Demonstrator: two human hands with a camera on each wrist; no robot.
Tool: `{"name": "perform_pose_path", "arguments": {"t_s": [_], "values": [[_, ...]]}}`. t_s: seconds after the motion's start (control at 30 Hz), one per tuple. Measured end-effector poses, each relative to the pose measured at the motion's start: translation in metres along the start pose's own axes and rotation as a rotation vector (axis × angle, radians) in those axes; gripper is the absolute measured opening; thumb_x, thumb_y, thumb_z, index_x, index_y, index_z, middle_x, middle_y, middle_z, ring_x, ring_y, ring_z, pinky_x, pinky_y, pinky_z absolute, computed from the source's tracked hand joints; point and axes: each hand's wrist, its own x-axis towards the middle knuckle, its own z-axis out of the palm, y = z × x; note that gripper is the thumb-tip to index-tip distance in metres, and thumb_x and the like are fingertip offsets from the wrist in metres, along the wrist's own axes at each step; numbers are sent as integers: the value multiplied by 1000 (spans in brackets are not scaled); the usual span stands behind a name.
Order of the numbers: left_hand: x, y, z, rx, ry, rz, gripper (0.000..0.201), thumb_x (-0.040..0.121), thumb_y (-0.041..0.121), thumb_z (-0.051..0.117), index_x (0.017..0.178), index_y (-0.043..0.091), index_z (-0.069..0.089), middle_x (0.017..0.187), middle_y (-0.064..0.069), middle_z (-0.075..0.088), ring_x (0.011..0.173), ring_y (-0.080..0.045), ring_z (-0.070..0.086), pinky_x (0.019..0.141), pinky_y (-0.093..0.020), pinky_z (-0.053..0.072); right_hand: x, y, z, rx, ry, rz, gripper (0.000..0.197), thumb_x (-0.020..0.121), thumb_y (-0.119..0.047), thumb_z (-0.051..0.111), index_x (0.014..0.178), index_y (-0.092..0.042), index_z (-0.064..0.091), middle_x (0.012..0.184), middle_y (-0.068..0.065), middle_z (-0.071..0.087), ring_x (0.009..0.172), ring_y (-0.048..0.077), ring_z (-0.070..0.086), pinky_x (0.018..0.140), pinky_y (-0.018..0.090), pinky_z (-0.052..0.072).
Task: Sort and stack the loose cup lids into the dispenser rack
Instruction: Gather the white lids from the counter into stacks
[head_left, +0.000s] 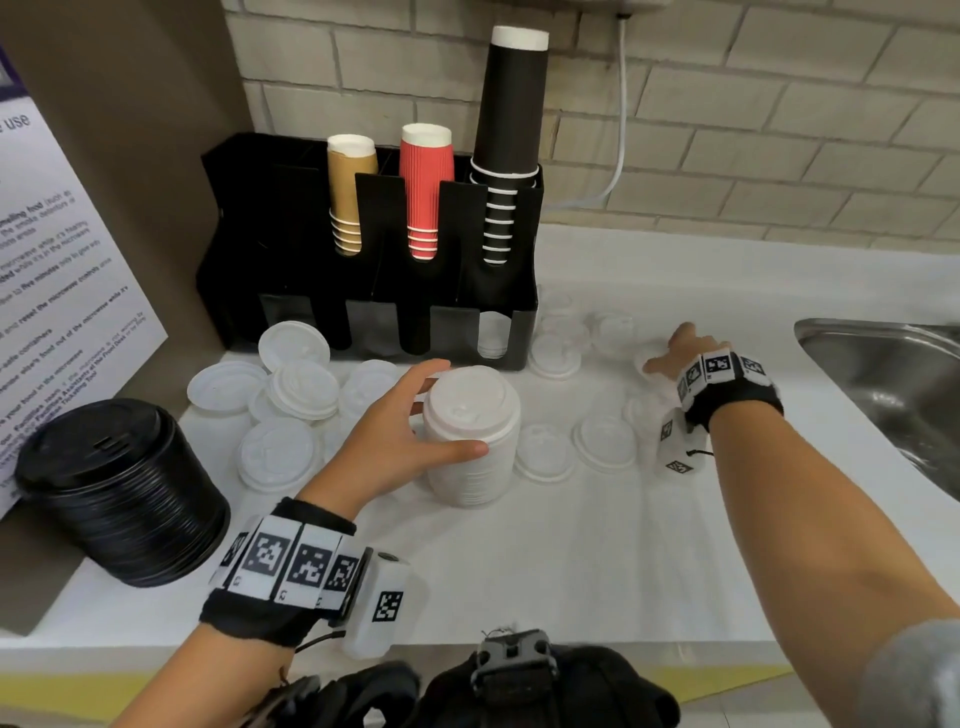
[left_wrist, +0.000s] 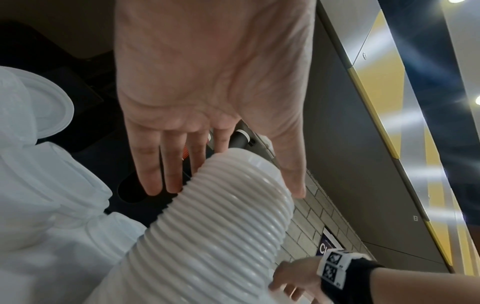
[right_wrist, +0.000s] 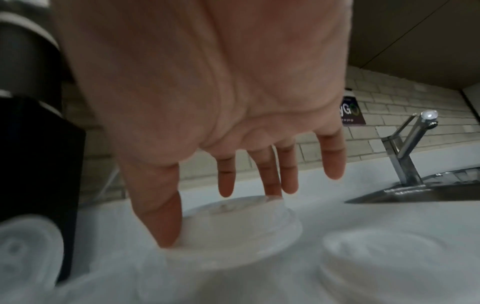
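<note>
A tall stack of white lids (head_left: 470, 441) stands on the white counter in the middle. My left hand (head_left: 460, 408) grips it, thumb in front and fingers behind; the left wrist view shows the ribbed stack (left_wrist: 207, 236) between them. My right hand (head_left: 670, 353) hovers low over a single white lid (right_wrist: 233, 232) to the right of the black dispenser rack (head_left: 374, 312). Its straight, spread fingers reach down; the thumb (right_wrist: 166, 226) and one fingertip touch opposite rims. The lid lies flat on the counter. Loose white lids (head_left: 301, 389) lie scattered in front of the rack.
A stack of black lids (head_left: 119, 488) sits at the left. The rack holds brown (head_left: 350, 192), red (head_left: 426, 187) and black cups (head_left: 511, 130); its right front slot has some white lids (head_left: 492, 335). A steel sink (head_left: 883, 374) with a tap (right_wrist: 405, 148) lies to the right.
</note>
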Motion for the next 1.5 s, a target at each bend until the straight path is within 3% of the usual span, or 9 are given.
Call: {"name": "perform_pose_path", "arguments": {"t_s": [0.2,0.33,0.4,0.47,0.57,0.83,0.97,1.03,1.5], "values": [[-1,-4,3,-17,5,22,81,64,30,89,131,37,45,125,22,51,114,-2,48,90,-24,42,-60,-25,-38,446,3,-200,56,87,-47,61,135,-30,39,130,17,46,123,36,44,100,42,39],[-1,-7,5,-40,11,45,73,65,30,88,122,47,46,117,34,50,105,19,44,85,-15,40,-132,-51,-29,853,-45,-516,36,91,-37,60,126,-38,50,110,-12,52,105,17,52,78,5,40],[-1,-7,5,-44,14,43,71,64,32,89,115,54,45,114,37,49,102,26,43,82,-12,40,-161,-62,-15,903,-90,-647,31,92,-35,59,120,-46,53,112,-19,51,105,10,51,80,-1,37],[-1,-8,5,-43,18,34,71,62,34,89,109,59,43,111,39,49,99,28,43,79,-10,40,-179,-69,-1,900,-121,-749,32,92,-35,60,119,-50,54,119,-20,52,112,3,49,95,11,38],[0,-10,6,-42,25,29,71,61,34,90,109,58,44,111,35,51,99,25,46,77,-10,40,-193,-74,15,873,-94,-816,31,91,-33,62,119,-45,59,121,-18,53,120,1,44,97,21,37],[1,-13,10,-49,42,42,71,60,35,90,111,56,45,110,34,54,99,21,49,72,-7,44,-209,-79,22,755,-108,-824,29,88,-37,64,112,-53,58,136,-8,42,132,8,28,100,4,21],[1,-14,11,-67,43,43,67,61,35,90,108,56,47,103,42,56,97,25,48,69,-4,44,-215,-83,21,703,-88,-832,26,88,-38,64,108,-54,58,136,-10,39,131,12,27,113,37,26],[2,-14,11,-71,44,44,66,61,34,90,108,55,48,103,43,56,98,25,48,69,-4,44,-217,-85,19,659,-78,-830,29,87,-39,65,107,-57,55,138,-10,36,131,12,26,112,43,25],[9,-12,13,-61,80,7,70,52,26,94,105,45,53,104,24,61,95,10,55,70,-13,44,-217,-89,13,563,-78,-879,31,86,-36,68,117,-37,65,136,-1,36,127,20,35,109,41,33]]}}
